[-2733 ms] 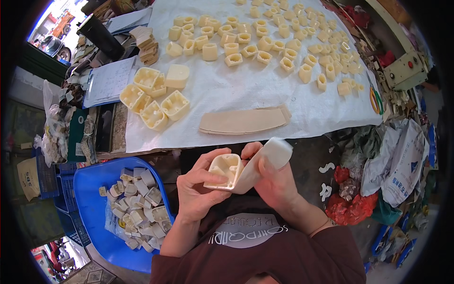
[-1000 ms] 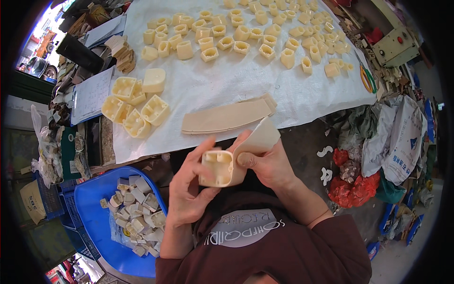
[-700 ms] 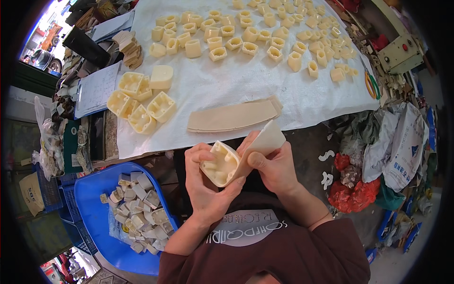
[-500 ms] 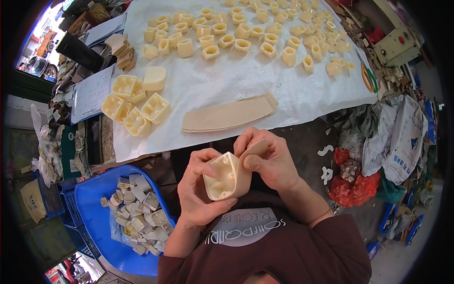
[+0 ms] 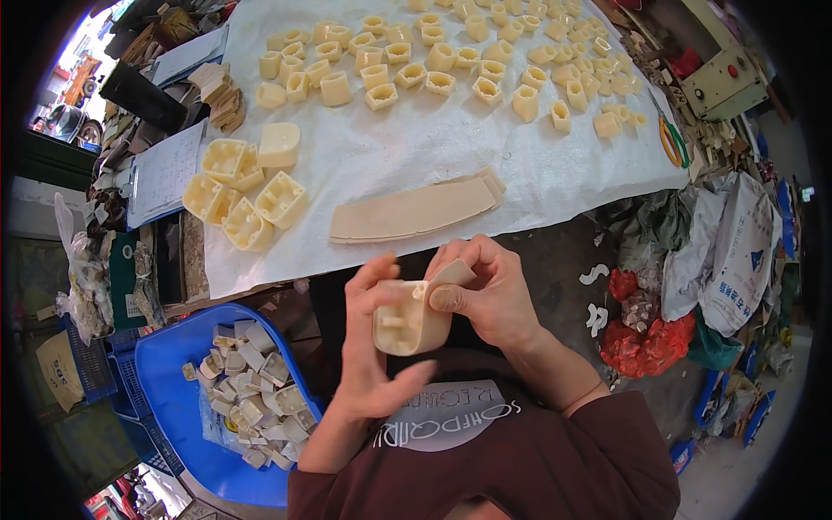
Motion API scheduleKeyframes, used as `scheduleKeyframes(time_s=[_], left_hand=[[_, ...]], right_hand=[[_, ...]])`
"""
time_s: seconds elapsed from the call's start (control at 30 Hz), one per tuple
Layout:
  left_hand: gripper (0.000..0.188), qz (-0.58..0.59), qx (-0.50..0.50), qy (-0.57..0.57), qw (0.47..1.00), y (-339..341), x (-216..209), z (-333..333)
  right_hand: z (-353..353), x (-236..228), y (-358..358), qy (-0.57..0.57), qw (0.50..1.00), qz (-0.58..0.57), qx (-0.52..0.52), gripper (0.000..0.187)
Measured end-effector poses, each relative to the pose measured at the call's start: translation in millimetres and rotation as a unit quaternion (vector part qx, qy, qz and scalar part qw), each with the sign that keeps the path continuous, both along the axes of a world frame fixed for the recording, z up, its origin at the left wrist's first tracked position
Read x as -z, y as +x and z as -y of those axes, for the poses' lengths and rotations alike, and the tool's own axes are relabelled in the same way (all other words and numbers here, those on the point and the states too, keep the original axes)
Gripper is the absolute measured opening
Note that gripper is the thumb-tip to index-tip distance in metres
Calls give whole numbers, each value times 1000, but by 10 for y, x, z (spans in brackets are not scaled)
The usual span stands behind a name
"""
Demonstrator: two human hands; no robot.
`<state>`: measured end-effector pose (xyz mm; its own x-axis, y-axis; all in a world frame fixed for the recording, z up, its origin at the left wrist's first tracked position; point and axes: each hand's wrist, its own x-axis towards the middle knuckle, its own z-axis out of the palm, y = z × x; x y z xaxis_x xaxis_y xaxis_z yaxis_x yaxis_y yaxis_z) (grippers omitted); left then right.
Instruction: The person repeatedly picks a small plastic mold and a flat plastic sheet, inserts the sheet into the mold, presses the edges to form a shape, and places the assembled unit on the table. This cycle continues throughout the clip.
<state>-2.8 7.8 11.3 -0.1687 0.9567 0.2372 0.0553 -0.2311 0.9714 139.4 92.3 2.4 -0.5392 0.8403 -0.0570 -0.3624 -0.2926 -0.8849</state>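
Note:
In front of my chest is a hollow cream plastic piece (image 5: 438, 321), its open side with inner ribs and posts facing left and toward me. My right hand (image 5: 501, 293) pinches a beige strip (image 5: 454, 273) between thumb and fingers against the piece's right rim. My left hand (image 5: 364, 364) is open around the left side of the piece, thumb and fingers spread and slightly blurred; whether its palm touches the piece I cannot tell. A stack of similar beige strips (image 5: 416, 208) lies just beyond on the white-covered table (image 5: 303, 165).
Larger hollow pieces (image 5: 282, 200) cluster on the table's left, many smaller ones (image 5: 442, 57) farther back. A blue tub (image 5: 165, 407) of pieces stands lower left. Scissors (image 5: 672, 141) lie at the table's right edge; red bags (image 5: 650, 347) sit below. A clipboard (image 5: 165, 178) is at left.
My left hand has loosened from the plastic piece, its fingers and thumb spreading apart. The piece has turned slightly, while my right hand keeps pinching the strip at its rim.

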Motion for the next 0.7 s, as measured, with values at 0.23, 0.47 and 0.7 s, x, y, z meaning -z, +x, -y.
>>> scheduleKeyframes(time_s=[0.23,0.47,0.7], left_hand=[[79,24,-101,-44,994,171,78,11],[70,-45,-38,-24,998,77,45,-27],[63,-102,-48,70,991,86,70,-91]], right_hand=[[85,16,-17,39,998,-47,30,18],[136,-23,7,64,993,-85,-41,19],[84,-3,33,49,991,-99,-73,29]])
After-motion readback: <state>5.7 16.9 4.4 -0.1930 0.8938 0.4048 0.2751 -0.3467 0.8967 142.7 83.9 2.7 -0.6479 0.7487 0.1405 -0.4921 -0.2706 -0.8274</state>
